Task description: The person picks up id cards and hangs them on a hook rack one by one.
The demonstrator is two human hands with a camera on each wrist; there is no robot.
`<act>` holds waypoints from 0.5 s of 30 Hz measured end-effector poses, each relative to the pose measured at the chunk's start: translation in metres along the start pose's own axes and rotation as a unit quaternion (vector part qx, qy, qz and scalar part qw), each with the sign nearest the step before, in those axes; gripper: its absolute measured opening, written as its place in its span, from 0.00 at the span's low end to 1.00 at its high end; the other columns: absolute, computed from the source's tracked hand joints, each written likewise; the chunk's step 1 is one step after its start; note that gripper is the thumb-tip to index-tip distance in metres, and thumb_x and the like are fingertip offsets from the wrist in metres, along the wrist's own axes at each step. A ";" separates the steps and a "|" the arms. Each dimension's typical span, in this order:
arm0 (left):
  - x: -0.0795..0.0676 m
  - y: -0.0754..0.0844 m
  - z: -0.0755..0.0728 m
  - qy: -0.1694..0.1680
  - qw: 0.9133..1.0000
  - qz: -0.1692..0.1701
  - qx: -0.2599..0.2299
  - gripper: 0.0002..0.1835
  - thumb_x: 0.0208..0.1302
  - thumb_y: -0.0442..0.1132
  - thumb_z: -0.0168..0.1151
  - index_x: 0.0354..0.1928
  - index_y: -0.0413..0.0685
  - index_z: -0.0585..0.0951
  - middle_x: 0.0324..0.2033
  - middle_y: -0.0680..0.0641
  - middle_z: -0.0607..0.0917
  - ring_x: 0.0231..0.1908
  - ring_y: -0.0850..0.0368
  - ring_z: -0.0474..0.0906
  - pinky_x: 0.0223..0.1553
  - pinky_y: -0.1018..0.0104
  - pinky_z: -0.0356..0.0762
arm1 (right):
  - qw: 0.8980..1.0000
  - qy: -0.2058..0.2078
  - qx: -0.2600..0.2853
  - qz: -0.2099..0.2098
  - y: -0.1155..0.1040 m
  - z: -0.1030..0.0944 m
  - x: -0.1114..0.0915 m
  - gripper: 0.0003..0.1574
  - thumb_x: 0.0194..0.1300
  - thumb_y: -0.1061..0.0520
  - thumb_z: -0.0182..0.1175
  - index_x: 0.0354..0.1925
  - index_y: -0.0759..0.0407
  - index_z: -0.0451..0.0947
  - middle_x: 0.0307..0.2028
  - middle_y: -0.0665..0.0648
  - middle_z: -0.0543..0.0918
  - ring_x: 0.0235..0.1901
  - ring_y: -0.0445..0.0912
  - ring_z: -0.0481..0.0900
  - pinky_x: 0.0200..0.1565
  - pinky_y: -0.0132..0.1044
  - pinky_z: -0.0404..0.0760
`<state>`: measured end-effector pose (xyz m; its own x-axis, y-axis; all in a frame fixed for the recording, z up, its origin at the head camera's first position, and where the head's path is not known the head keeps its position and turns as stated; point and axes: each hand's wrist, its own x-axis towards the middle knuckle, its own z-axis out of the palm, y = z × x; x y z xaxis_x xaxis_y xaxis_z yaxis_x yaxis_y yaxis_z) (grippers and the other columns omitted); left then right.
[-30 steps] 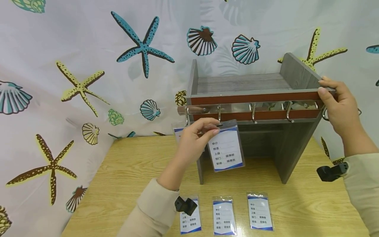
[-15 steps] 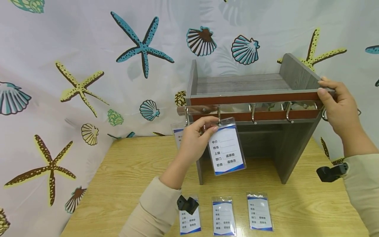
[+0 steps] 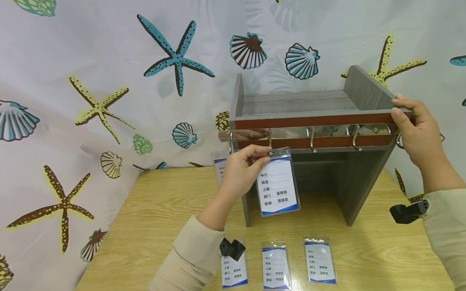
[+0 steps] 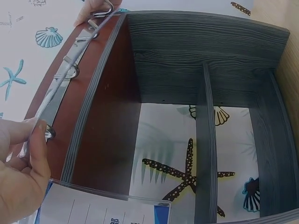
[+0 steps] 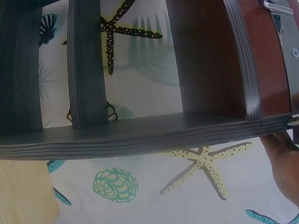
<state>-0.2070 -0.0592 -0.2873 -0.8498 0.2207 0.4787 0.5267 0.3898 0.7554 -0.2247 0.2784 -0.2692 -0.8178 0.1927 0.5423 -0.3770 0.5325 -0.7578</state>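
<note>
My left hand (image 3: pixel 242 167) pinches a clear badge holder (image 3: pixel 277 184) by its top edge, thumb in front. The white card inside has printed lines and blue corners. Its top edge is right at the tip of the second hook (image 3: pixel 270 139) from the left, and it hangs slightly tilted. Behind my left hand, another badge (image 3: pixel 219 165) hangs below the leftmost hook (image 3: pixel 229 141), partly hidden. My right hand (image 3: pixel 418 129) grips the right front corner of the grey wooden shelf (image 3: pixel 298 101); in the right wrist view, that hand (image 5: pixel 285 163) shows at the shelf's end.
Three more badges lie in a row on the wooden table (image 3: pixel 164 214): a left one (image 3: pixel 234 270) partly covered by the wrist camera, a middle one (image 3: pixel 275 266) and a right one (image 3: pixel 320 260). More hooks (image 3: pixel 312 139) line the metal rail. A patterned cloth (image 3: pixel 145 101) stands behind.
The held badge has risen slightly, then dipped back, and now hangs a little straighter with its top edge by the second hook. My right hand has stayed on the shelf corner.
</note>
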 end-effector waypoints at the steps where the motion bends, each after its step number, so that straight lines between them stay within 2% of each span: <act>1: 0.000 0.000 0.000 -0.001 1.000 0.002 0.002 0.10 0.54 0.32 0.58 0.39 0.45 0.80 0.27 0.51 0.78 0.23 0.61 0.67 0.20 0.73 0.64 | 1.000 0.001 0.001 0.000 0.000 0.000 0.000 0.21 0.65 0.52 0.44 0.57 0.48 0.64 0.62 0.49 0.56 0.55 0.41 0.60 0.56 0.34 0.56; 9: 0.002 -0.004 0.002 0.000 0.999 0.031 0.021 0.10 0.54 0.31 0.58 0.39 0.45 0.80 0.27 0.52 0.79 0.24 0.63 0.67 0.21 0.74 0.66 | 1.000 0.003 0.015 -0.003 0.002 0.000 0.002 0.21 0.64 0.52 0.45 0.56 0.48 0.64 0.62 0.51 0.56 0.57 0.41 0.58 0.57 0.35 0.55; 15: 0.004 -0.011 0.001 0.009 0.992 0.106 0.071 0.10 0.54 0.31 0.58 0.40 0.45 0.80 0.31 0.51 0.79 0.25 0.64 0.69 0.22 0.74 0.67 | 1.000 -0.002 0.016 0.003 0.002 -0.002 0.002 0.20 0.64 0.52 0.45 0.56 0.46 0.65 0.62 0.49 0.57 0.57 0.40 0.59 0.57 0.33 0.56</act>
<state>-0.2157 -0.0614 -0.2944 -0.7190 0.2965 0.6286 0.6845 0.4588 0.5665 -0.2262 0.2810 -0.2690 -0.8214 0.1927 0.5369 -0.3865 0.5042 -0.7723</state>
